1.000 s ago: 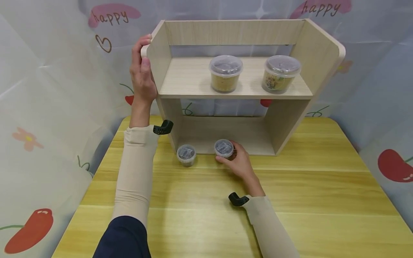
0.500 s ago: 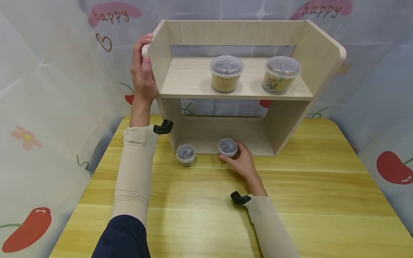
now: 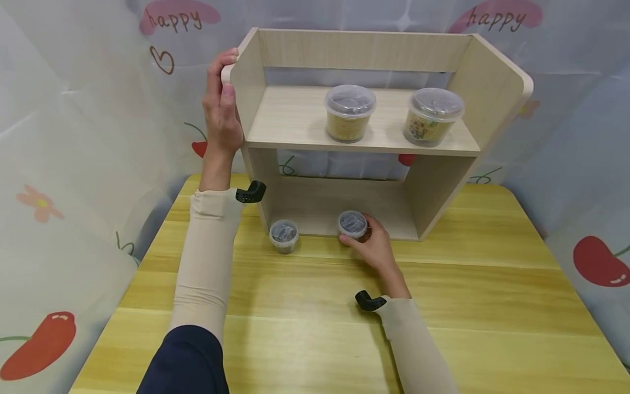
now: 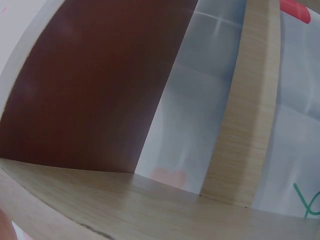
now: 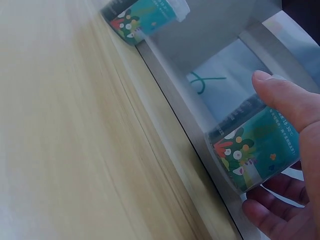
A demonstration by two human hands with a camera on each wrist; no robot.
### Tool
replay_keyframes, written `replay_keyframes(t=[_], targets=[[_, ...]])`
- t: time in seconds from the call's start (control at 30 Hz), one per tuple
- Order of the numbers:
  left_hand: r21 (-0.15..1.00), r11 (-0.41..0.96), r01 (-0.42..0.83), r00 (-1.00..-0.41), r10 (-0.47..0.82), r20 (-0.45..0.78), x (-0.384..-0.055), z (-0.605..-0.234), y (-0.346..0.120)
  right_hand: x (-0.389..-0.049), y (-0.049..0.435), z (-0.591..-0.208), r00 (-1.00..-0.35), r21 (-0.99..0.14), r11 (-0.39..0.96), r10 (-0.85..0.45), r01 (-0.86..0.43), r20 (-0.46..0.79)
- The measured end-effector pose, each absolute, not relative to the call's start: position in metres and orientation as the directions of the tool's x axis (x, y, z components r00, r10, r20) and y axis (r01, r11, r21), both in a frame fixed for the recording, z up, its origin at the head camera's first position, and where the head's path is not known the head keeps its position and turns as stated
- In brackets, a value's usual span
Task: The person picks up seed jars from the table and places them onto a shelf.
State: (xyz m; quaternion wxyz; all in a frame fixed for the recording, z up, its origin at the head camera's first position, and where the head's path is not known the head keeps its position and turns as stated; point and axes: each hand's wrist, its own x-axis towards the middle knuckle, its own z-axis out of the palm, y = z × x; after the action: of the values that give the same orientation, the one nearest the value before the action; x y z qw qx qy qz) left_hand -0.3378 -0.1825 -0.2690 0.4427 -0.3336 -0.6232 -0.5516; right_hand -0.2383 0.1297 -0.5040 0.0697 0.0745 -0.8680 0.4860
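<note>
My left hand (image 3: 222,112) grips the upper front edge of the left side panel of a pale wooden two-tier shelf (image 3: 251,82), thumb on the near side. My right hand (image 3: 376,246) holds a small plastic tub (image 3: 353,224) with a clear lid, thumb and fingers around its side, at the front edge of the lower shelf. In the right wrist view, the held tub (image 5: 260,150) shows a teal label with colourful pictures. A matching tub (image 3: 284,236) stands to its left, at the shelf's lower left front corner.
Two larger lidded tubs stand on the upper shelf, one tub (image 3: 350,114) near the middle and another tub (image 3: 433,116) to the right. The shelf stands on a yellow wooden table (image 3: 305,328). A printed curtain (image 3: 88,164) hangs around behind and beside it.
My right hand has moved slightly right along the lower shelf's front with the small tub. My left hand keeps its grip on the side panel.
</note>
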Motion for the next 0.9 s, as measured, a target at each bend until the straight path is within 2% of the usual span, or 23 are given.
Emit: replay_keyframes(t=[0.9], targets=[[0.399,0.173,0.901,-0.393,-0.068,0.917,-0.339,-0.270,-0.183,-0.247,0.145,-0.503,-0.985,-0.816,0.553,-0.051,-0.167,0.167]])
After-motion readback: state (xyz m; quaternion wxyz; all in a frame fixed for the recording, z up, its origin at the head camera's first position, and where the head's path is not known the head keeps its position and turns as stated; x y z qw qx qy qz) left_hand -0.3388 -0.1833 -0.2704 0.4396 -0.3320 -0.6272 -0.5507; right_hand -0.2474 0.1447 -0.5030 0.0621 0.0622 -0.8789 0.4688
